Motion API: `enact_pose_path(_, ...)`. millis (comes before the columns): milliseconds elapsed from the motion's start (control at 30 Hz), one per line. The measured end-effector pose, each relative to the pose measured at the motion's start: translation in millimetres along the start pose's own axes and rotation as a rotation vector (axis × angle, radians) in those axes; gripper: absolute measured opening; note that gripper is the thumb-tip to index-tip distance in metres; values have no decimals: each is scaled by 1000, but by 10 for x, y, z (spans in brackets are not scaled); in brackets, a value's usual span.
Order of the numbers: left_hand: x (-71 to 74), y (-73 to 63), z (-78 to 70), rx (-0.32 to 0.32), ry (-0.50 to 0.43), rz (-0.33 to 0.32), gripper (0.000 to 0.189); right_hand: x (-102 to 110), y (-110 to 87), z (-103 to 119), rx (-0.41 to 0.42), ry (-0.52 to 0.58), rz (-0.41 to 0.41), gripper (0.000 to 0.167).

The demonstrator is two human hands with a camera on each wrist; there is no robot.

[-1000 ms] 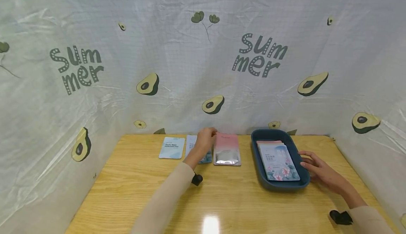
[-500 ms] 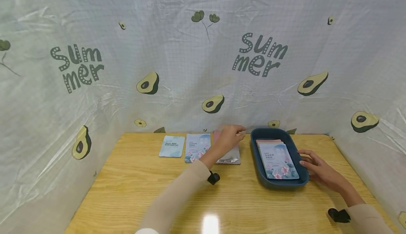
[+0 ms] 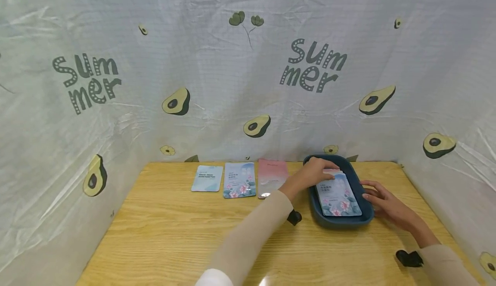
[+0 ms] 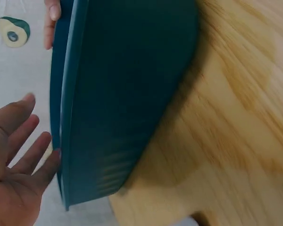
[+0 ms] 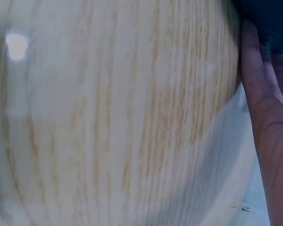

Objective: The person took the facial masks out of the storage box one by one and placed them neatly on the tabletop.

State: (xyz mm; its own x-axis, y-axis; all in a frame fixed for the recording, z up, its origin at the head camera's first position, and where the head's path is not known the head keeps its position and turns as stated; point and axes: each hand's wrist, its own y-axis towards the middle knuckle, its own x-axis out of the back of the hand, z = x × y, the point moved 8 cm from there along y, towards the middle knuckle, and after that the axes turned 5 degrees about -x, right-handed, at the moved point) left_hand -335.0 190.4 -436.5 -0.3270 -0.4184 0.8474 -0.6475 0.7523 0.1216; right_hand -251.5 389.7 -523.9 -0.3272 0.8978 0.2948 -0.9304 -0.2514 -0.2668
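Note:
A dark blue plastic basket (image 3: pixel 337 223) stands at the right of the table, with a stack of flat sachets inside. On top lies a pale blue sachet (image 3: pixel 341 195) printed with pink flowers; a pink edge shows beneath it. My left hand (image 3: pixel 311 172) reaches over the basket's left rim, its fingers at the far end of the stack. In the left wrist view those fingers look spread and loosely bent, with nothing gripped. My right hand (image 3: pixel 389 204) rests against the basket's right side, and the right wrist view shows straight fingers (image 5: pixel 254 70) along its outer wall.
Left of the basket, three sachets lie in a row along the table's back edge: a light blue one (image 3: pixel 207 179), a flowered one (image 3: pixel 240 180) and a pink one (image 3: pixel 271 172), partly behind my left forearm. A printed curtain (image 3: pixel 217 83) encloses the wooden table (image 3: pixel 162 234).
My left hand has left the pink sachet at the back of the table and moved right, over the basket. My right hand has stayed at the basket's side.

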Motion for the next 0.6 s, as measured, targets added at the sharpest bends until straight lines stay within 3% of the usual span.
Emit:
enact_pose_path(100,-145,89,26,89,37,67,45,-2,-7,15,7,8,14,55)
enact_pose_path(200,-277,148,21,166,133,138,52,3,-34,22,12,20,16,55)
enact_pose_path(300,-363,187,-14,213,205,183,59,8,-55,23,15,27,13,55)
enact_pose_path(467,-369,203,-44,266,203,165,59,-1,-46,17,13,19,6,57)
enact_pose_path(600,-308,199,-8,267,221,139,44,-19,-19,10,14,24,9,58)
